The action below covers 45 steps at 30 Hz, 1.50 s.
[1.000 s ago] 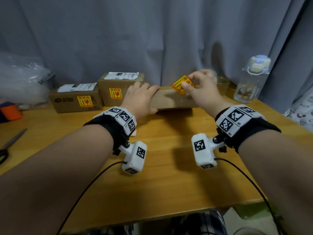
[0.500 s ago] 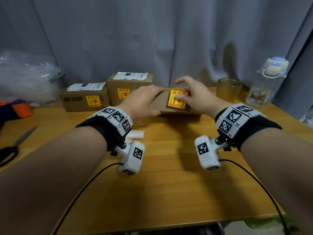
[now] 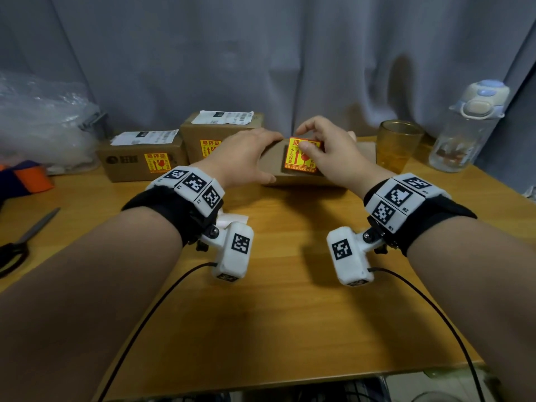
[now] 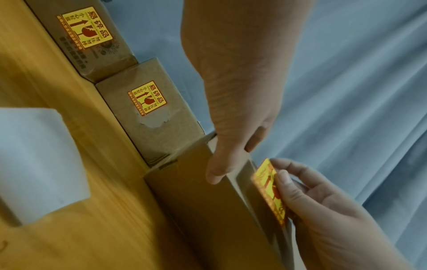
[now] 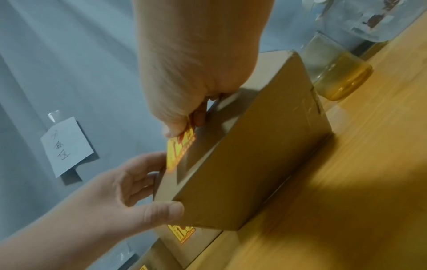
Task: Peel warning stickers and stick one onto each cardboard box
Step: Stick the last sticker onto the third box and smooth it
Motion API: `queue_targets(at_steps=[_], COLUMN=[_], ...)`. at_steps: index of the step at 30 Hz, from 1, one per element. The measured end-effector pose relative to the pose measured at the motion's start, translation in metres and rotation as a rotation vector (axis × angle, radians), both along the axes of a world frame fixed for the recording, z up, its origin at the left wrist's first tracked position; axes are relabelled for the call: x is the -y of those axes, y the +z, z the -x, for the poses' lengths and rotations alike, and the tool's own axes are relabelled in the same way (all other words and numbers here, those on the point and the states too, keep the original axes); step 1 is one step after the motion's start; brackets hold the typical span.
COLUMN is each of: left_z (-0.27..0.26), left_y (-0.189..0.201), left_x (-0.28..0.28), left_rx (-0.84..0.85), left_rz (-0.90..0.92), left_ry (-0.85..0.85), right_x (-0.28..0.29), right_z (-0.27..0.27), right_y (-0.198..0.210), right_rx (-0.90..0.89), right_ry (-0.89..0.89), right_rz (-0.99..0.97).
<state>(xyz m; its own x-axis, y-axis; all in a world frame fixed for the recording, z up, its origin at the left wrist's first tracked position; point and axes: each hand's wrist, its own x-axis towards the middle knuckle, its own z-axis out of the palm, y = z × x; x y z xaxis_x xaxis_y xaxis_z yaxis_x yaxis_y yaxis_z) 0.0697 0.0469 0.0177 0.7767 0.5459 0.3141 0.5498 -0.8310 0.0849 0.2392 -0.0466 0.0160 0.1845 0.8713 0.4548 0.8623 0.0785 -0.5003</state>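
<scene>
Three boxes [image 3: 139, 163] lined the desk's [image 3: 275, 314] rear edge; glass [image 3: 398, 143] and bottle [image 3: 470, 126] stood at its rear right corner.

Warning stickers [image 4: 85, 27] [image 4: 147, 98] on the front faces of two cardboard boxes [image 4: 101, 60] [image 4: 159, 127] read 易碎品, 小心轻放 and 勿压勿摔, with arrow and broken-glass symbols. The sticker [image 3: 301, 158] in the right hand shows 小心轻放. White shipping labels [image 3: 222, 117] on the box tops are illegible.
</scene>
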Motion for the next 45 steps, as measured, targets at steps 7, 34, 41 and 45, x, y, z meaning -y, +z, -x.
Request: queue_targets(at_steps=[7, 34, 41, 45], left_z=[0.001, 0.003, 0.001, 0.001], left_y=[0.001, -0.003, -0.005, -0.004], left_x=[-0.001, -0.002, -0.004, -0.005], left_rx=[0.001, -0.069, -0.070, -0.081], left_rz=[0.006, -0.048, -0.089, -0.090], left_ry=[-0.006, -0.020, -0.033, -0.037], right_x=[-0.001, -0.012, -0.015, -0.011], right_z=[0.002, 0.010, 0.014, 0.019], right_y=[0.006, 0.009, 0.008, 0.009], right_rx=[0.016, 0.177, 0.280, 0.356], right_ry=[0.031, -0.084, -0.171, -0.224], right_rz=[0.053, 0.049, 0.057, 0.032])
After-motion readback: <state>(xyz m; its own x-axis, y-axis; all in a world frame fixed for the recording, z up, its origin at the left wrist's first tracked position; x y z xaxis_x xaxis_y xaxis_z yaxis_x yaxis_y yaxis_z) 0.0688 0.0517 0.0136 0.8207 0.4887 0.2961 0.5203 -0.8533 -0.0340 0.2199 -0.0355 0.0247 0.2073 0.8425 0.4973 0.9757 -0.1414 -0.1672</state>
